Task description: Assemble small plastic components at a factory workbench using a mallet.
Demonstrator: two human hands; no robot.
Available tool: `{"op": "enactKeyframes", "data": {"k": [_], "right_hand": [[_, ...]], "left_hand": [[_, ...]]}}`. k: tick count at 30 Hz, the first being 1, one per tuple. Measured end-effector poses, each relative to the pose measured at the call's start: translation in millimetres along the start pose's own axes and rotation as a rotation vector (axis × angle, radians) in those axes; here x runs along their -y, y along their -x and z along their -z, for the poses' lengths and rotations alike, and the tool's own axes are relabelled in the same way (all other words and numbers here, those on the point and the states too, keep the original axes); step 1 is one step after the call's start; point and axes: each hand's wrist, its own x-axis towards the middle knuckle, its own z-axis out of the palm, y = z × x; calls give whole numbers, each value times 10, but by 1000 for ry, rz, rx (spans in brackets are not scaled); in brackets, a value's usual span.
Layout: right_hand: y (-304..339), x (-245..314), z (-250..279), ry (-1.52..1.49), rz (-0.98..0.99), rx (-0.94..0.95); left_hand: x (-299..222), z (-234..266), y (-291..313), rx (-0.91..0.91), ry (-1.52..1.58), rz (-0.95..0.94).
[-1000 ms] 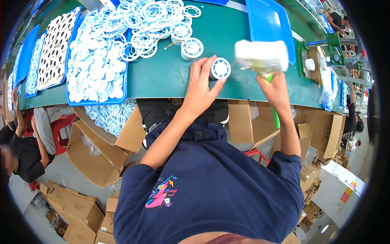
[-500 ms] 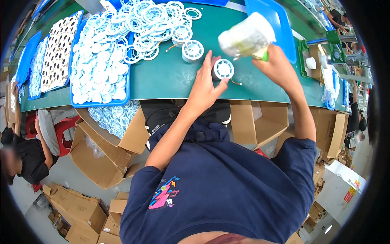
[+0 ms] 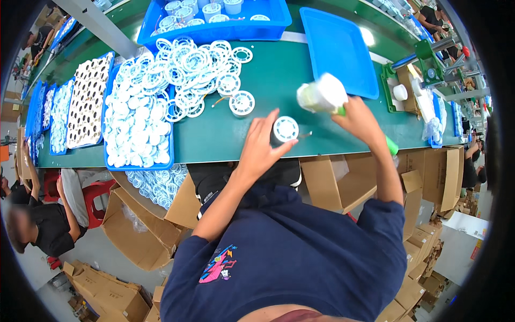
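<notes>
On the green table near its front edge stands a white cylindrical housing (image 3: 285,129) with a slotted ring on top and a short wire at its right. My left hand (image 3: 262,145) is closed around its side, thumb on the near right, fingers on the left. My right hand (image 3: 357,119) grips the green handle of a mallet (image 3: 323,94), whose bulky white head looks wrapped and is blurred. The mallet head is raised above and to the right of the housing, apart from it. Another such housing (image 3: 242,103) with a wire stands just beyond my left hand.
Loose slotted rings (image 3: 196,67) are heaped at the left, beside a blue tray (image 3: 170,155) of white discs. A blue bin (image 3: 214,32) of housings stands at the back; a blue tray (image 3: 343,53) lies at the right. Cardboard boxes (image 3: 340,182) sit below the table edge.
The view has tilted, showing more of the table's far side. The mallet head looks smaller and lower than before, still apart from the housing. My left hand stays on the housing.
</notes>
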Motion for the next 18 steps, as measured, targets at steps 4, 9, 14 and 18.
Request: {"op": "enactKeyframes", "data": {"k": [4, 9, 14, 18], "right_hand": [[537, -473, -359, -196, 9, -29], [585, -508, -621, 2, 25, -234], [514, -327, -610, -121, 130, -306], [690, -111, -377, -197, 46, -667]], "left_hand": [[-466, -23, -166, -164, 111, 3], [-632, -761, -1450, -140, -36, -314], [-55, -1311, -1998, 183, -306, -83], [-435, -868, -1255, -179, -80, -426]]}}
